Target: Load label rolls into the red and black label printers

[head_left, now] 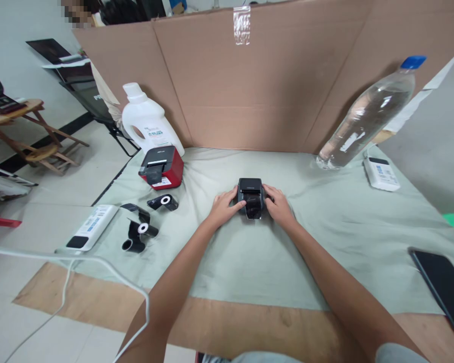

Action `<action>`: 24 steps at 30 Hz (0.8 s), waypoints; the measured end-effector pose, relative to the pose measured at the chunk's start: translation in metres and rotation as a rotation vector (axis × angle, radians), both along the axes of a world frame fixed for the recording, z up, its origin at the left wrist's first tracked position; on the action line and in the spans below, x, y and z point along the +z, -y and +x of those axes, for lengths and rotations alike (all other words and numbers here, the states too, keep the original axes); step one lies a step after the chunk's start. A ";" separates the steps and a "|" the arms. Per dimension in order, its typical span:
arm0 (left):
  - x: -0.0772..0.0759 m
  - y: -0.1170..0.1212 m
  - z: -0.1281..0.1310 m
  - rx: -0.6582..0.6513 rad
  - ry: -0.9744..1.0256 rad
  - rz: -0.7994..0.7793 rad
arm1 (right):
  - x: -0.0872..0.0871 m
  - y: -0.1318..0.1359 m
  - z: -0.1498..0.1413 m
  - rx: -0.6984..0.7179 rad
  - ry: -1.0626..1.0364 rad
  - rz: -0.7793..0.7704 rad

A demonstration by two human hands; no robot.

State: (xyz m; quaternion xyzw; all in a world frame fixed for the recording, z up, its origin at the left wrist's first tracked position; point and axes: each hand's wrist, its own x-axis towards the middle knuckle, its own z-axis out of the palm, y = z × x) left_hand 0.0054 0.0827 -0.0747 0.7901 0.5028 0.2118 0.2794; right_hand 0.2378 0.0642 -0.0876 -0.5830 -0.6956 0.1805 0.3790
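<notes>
A small black label printer point(250, 185) sits on the green cloth, with a glossy black strip point(253, 205) hanging from its front. My left hand point(224, 207) grips its left side, the thumb by the strip. On the other side, my right hand point(279, 204) is closed against the right edge, fingers bent. To the left stands a red and black printer point(173, 169) with a similar dark strip at its front. Several black rolls lie loose near it, among them one roll with a white core point(166, 201) and another roll point(147, 230).
A cardboard panel point(249, 91) closes off the back. A white jug point(151, 118) and a tilted water bottle point(371, 118) lean there. White power banks lie left point(94, 227) and right point(381, 174). A phone point(444, 287) rests at the right edge; a white cable point(109, 275) crosses the lower left.
</notes>
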 end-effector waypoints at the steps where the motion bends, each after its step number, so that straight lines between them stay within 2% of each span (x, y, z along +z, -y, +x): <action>1: 0.000 -0.001 -0.001 -0.001 0.007 -0.001 | 0.000 -0.003 0.001 0.008 0.016 -0.005; 8: -0.001 -0.002 -0.002 -0.017 0.019 0.008 | 0.002 -0.030 0.004 -0.007 0.148 -0.108; 11: -0.003 -0.002 -0.002 -0.010 0.017 0.022 | 0.006 -0.034 0.009 -0.010 0.152 -0.097; 14: -0.003 -0.001 -0.001 -0.004 0.008 0.025 | 0.021 -0.035 0.011 -0.004 0.179 -0.051; 17: -0.001 0.000 -0.001 -0.005 -0.009 0.026 | 0.043 -0.040 0.005 0.031 0.306 -0.045; 21: 0.005 0.003 -0.001 0.010 0.014 0.007 | 0.071 -0.057 -0.014 0.070 0.624 -0.221; 24: 0.007 0.004 -0.001 0.024 0.047 -0.018 | 0.080 -0.070 -0.026 0.080 0.738 -0.379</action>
